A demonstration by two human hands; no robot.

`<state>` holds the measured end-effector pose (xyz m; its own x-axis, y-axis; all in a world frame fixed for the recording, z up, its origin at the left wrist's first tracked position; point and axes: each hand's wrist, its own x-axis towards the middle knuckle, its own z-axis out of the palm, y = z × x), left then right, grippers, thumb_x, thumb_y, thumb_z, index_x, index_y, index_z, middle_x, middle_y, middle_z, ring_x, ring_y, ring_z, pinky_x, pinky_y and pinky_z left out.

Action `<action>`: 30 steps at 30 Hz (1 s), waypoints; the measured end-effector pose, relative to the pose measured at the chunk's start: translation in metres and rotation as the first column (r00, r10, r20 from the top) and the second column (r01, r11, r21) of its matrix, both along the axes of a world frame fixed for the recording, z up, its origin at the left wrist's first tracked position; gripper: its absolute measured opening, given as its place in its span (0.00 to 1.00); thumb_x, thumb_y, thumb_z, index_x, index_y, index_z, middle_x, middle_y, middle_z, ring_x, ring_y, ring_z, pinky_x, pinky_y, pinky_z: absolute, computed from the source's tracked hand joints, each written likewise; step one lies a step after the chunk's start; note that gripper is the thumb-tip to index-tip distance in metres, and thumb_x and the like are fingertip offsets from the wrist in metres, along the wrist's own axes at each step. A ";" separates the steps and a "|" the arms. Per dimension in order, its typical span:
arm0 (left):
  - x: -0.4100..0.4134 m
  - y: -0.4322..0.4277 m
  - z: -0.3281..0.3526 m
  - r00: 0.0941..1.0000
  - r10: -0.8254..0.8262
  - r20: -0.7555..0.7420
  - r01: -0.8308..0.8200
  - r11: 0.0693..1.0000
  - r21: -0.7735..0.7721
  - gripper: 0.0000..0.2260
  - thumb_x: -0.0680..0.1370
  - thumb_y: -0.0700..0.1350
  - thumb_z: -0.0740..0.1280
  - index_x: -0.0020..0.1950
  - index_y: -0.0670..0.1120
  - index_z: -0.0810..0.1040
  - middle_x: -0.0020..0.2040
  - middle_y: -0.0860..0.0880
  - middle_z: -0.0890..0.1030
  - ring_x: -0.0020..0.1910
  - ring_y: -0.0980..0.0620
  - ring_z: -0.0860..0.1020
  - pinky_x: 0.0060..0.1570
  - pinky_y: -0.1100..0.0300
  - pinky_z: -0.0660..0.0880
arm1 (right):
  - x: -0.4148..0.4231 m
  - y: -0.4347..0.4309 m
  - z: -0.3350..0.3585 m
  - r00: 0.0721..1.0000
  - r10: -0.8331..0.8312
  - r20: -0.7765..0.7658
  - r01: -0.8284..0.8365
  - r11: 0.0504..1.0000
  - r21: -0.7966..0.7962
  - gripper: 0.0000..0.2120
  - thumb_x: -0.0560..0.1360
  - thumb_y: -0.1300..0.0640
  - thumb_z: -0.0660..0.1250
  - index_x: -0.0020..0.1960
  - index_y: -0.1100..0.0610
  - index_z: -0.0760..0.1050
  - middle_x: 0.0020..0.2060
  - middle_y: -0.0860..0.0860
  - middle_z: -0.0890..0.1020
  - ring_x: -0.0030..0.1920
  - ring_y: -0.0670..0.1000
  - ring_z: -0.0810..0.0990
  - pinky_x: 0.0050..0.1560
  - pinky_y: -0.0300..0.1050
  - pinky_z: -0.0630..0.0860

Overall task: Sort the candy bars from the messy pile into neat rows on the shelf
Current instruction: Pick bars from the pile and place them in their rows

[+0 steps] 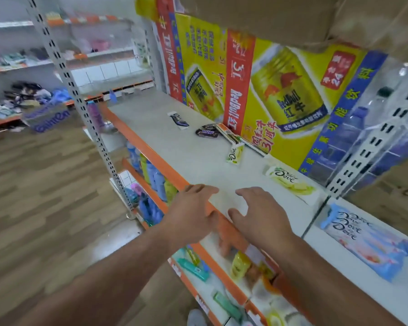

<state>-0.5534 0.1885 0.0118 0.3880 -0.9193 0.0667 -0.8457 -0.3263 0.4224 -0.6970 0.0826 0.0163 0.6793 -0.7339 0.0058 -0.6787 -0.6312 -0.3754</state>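
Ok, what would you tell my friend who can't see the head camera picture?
The left hand and right hand are open at the front edge of a grey shelf. Candy bars lie scattered on it: a dark bar, brown bars, a small green bar and a bigger green bar. Yellow drink boxes stand behind them.

Wood-look plank floor (pixel 45 196) spreads left of the grey perforated upright (pixel 65 74); behind that upright stand blurred orange-edged racks (pixel 21 64) of goods, and right of it, yellow Red Bull cartons (pixel 280 90)
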 end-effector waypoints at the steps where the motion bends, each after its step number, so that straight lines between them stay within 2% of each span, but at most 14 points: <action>1: 0.012 -0.010 0.001 1.000 -0.004 0.002 0.004 1.000 0.010 0.25 0.77 0.51 0.65 0.73 0.53 0.67 0.70 0.54 0.72 0.70 0.52 0.66 0.67 0.58 0.65 | 0.013 -0.011 0.001 1.000 0.004 -0.004 -0.004 1.000 0.005 0.24 0.76 0.42 0.63 0.70 0.46 0.68 0.68 0.45 0.70 0.68 0.49 0.67 0.66 0.45 0.67; 6: 0.068 -0.047 0.005 1.000 -0.012 -0.004 0.012 1.000 0.019 0.24 0.78 0.52 0.63 0.74 0.53 0.66 0.71 0.55 0.71 0.71 0.53 0.63 0.67 0.59 0.65 | 0.075 -0.055 0.010 0.999 0.038 -0.006 -0.038 0.999 0.024 0.25 0.77 0.42 0.62 0.72 0.46 0.66 0.70 0.45 0.69 0.70 0.49 0.67 0.65 0.47 0.68; 11: 0.115 -0.073 0.000 1.000 -0.014 -0.007 0.014 0.998 0.059 0.25 0.78 0.54 0.63 0.74 0.54 0.66 0.70 0.55 0.71 0.69 0.52 0.65 0.66 0.56 0.67 | 0.119 -0.079 0.007 0.999 0.045 -0.020 -0.044 0.998 0.051 0.25 0.77 0.41 0.62 0.72 0.46 0.66 0.69 0.46 0.70 0.69 0.49 0.68 0.64 0.47 0.69; 18: 0.190 -0.118 -0.013 0.996 -0.086 -0.003 0.086 0.995 0.056 0.24 0.76 0.52 0.65 0.72 0.54 0.69 0.68 0.54 0.74 0.68 0.50 0.68 0.66 0.55 0.67 | 0.179 -0.111 -0.004 0.998 -0.047 -0.050 0.050 0.997 0.064 0.26 0.77 0.41 0.61 0.73 0.46 0.66 0.69 0.45 0.70 0.68 0.48 0.69 0.63 0.47 0.71; 24: 0.264 -0.162 -0.014 0.976 -0.216 0.042 0.212 0.974 0.073 0.23 0.74 0.52 0.63 0.70 0.53 0.71 0.67 0.53 0.75 0.67 0.47 0.70 0.65 0.54 0.69 | 0.239 -0.135 -0.009 0.983 -0.173 -0.059 0.175 0.984 0.026 0.24 0.76 0.41 0.62 0.70 0.47 0.69 0.66 0.46 0.72 0.67 0.50 0.71 0.62 0.47 0.72; 27: 0.303 -0.183 -0.017 0.965 -0.258 0.054 0.256 0.966 0.048 0.24 0.71 0.49 0.61 0.68 0.51 0.74 0.65 0.49 0.77 0.65 0.45 0.73 0.64 0.54 0.71 | 0.266 -0.150 -0.013 0.964 -0.254 -0.085 0.255 0.967 0.000 0.23 0.76 0.43 0.63 0.69 0.48 0.69 0.65 0.48 0.73 0.65 0.51 0.72 0.61 0.49 0.73; 30: 0.336 -0.200 -0.020 0.948 -0.315 0.054 0.311 0.948 0.063 0.23 0.72 0.41 0.62 0.68 0.50 0.73 0.66 0.50 0.75 0.66 0.47 0.72 0.64 0.56 0.69 | 0.283 -0.160 -0.015 0.936 -0.325 -0.134 0.331 0.943 0.023 0.25 0.76 0.42 0.62 0.71 0.49 0.68 0.67 0.48 0.72 0.65 0.52 0.73 0.62 0.50 0.74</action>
<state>-0.2178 -0.0117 -0.0084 0.0766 -0.9966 0.0298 -0.9330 -0.0611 0.3546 -0.4141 -0.0774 0.0011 0.3940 -0.9134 -0.1020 -0.8889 -0.3505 -0.2951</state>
